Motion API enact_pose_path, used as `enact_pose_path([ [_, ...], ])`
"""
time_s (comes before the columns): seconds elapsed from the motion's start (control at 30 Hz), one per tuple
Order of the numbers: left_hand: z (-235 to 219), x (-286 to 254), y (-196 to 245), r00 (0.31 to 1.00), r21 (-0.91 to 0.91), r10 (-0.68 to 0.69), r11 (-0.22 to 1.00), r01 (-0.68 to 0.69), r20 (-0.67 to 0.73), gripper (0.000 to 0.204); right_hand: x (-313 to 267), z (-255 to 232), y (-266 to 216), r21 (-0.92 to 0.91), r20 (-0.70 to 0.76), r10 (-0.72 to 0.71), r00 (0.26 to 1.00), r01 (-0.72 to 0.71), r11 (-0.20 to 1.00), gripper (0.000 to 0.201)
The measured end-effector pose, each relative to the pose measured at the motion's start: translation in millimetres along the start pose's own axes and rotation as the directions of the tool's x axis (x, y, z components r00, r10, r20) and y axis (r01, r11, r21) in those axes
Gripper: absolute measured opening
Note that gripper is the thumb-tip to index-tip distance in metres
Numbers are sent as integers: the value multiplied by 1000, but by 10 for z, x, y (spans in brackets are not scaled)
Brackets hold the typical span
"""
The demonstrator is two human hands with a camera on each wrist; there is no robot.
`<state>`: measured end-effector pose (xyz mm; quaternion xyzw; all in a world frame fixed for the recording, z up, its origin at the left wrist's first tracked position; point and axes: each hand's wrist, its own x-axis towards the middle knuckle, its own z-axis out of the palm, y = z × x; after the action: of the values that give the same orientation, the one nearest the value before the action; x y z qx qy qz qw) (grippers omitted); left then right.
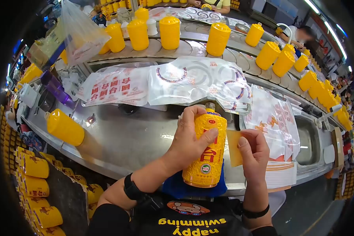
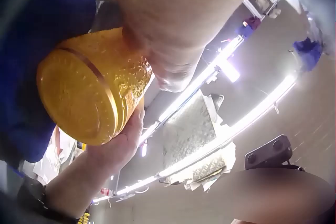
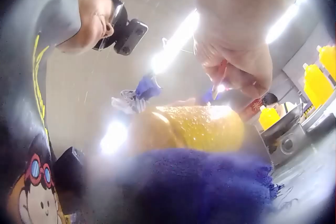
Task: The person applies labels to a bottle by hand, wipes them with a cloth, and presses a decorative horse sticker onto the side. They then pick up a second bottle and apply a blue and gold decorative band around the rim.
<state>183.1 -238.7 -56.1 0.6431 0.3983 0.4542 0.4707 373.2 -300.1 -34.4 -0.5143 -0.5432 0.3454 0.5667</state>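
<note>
My left hand (image 1: 185,143) grips a yellow embossed bottle (image 1: 200,157) with red characters, fingers over its shoulder and thumb across its front. The bottle leans toward me, its bare neck pointing away and its base near my lap. Below it lies a blue cloth (image 3: 199,182), seen against the bottle in the right wrist view. Just right of the bottle, my right hand (image 1: 255,159) pinches a flat tan-yellow rectangular piece (image 1: 235,148) between thumb and fingers. The left wrist view shows the bottle's round base (image 2: 79,98).
Printed plastic sheets (image 1: 200,82) cover the back of the steel bench (image 1: 145,129). Another yellow bottle (image 1: 65,128) lies tilted at left. More yellow bottles (image 1: 169,33) stand along the conveyor (image 1: 192,47). A sink (image 1: 306,139) is at right, stacked yellow containers (image 1: 35,171) at lower left.
</note>
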Motion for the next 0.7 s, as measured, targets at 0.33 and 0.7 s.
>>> enact_pose_path([
  [0.33,-19,88,77,999,44,-25,999,26,-27,49,-15,-20,-10,34,-1,4,1000,-4,999,18],
  [0.7,-68,158,51,985,-420,-153,891,174,83,38,-31,-55,16,16,10,8,1000,-8,1000,18],
])
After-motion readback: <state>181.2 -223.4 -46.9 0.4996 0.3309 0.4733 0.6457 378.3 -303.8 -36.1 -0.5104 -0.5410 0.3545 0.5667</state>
